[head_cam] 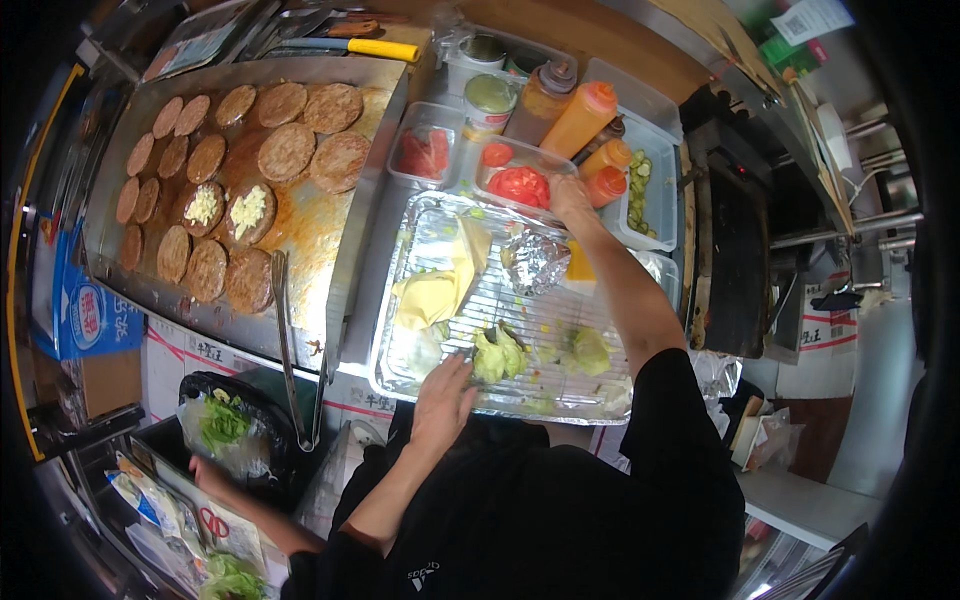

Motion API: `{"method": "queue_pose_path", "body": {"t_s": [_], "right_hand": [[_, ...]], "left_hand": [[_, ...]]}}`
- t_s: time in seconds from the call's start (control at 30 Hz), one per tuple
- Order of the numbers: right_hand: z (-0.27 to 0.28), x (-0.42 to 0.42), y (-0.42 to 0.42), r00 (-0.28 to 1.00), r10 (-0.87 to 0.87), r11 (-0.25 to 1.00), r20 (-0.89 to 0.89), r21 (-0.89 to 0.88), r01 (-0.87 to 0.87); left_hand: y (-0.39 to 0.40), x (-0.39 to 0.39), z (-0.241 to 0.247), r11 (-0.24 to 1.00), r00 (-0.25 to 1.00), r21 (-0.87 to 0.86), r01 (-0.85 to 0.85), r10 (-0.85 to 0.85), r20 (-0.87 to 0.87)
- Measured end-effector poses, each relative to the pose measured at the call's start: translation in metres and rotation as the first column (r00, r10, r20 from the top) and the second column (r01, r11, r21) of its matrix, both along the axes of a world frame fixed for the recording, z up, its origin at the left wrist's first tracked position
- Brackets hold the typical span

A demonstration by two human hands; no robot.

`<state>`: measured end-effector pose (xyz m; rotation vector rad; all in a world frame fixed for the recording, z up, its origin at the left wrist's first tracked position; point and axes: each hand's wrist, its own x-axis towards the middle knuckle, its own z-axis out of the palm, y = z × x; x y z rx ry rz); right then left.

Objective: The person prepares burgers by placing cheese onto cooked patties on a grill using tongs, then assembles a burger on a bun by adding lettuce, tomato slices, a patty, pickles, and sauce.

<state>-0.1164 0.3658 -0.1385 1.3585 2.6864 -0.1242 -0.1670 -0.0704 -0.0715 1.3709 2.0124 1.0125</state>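
My right hand (571,196) reaches to the right edge of a clear plastic container with sliced tomato (519,187); its fingertips are partly hidden, so its hold is unclear. My left hand (445,397) rests at the near side of a foil-lined tray with a wire rack (517,311), fingers slightly apart and nothing seen in it. Lettuce pieces (498,355) lie just right of that hand. On the rack are also yellow wrapping paper (442,281), a crumpled foil bundle (535,259), a yellow cheese slice (580,261) and more lettuce (590,351).
Left stands a griddle (315,225) with several patties (287,152) and metal tongs (280,322). Sauce bottles (578,120) and a pickle container (639,191) stand beyond the tray. A dark appliance (731,247) is at right. Another person's arm (251,504) reaches in at lower left.
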Motion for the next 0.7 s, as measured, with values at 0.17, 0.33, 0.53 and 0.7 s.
{"method": "queue_pose_path", "body": {"t_s": [0.17, 0.33, 0.53, 0.7], "right_hand": [[0.026, -0.004, -0.01, 0.999, 0.028, 0.998, 0.023, -0.056, -0.027], [0.03, 0.011, -0.005, 0.901, -0.173, 0.964, -0.398, -0.255, 0.072], [0.088, 0.047, -0.058, 0.388, -0.642, 0.633, -0.661, -0.743, -0.219], [0.134, 0.084, -0.139, 0.398, -0.635, 0.629, -0.663, -0.742, -0.233]], "left_hand": [[-0.023, -0.003, -0.006, 0.987, 0.987, -0.063, -0.145, 0.149, 0.058], [-0.02, -0.004, -0.005, 0.99, 0.986, -0.038, -0.137, 0.14, 0.092], [-0.006, -0.005, -0.009, 0.99, 0.974, -0.051, -0.133, 0.14, 0.179], [0.001, -0.001, -0.004, 0.995, 0.968, -0.016, -0.098, 0.099, 0.231]]}}
